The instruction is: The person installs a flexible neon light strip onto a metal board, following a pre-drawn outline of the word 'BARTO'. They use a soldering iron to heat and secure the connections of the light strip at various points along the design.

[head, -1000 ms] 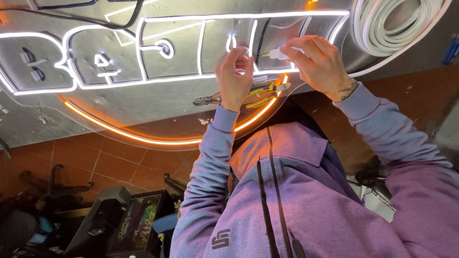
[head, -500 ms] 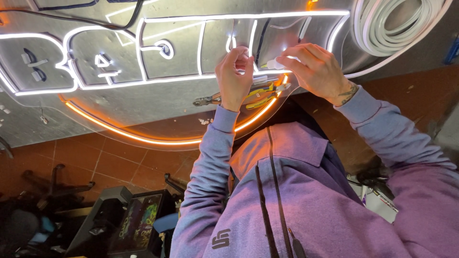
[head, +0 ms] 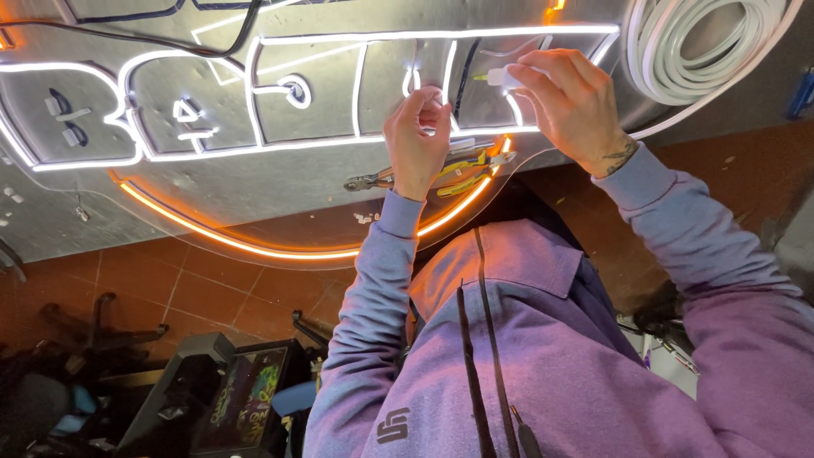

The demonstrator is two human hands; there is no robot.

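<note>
Pinching glowing white LED strip into the clear acrylic sign panel, left hand steadies it; right hand grips small white tube just beside (nozzle aimed at strip). Yellow-handled pliers lie nearby.
</note>
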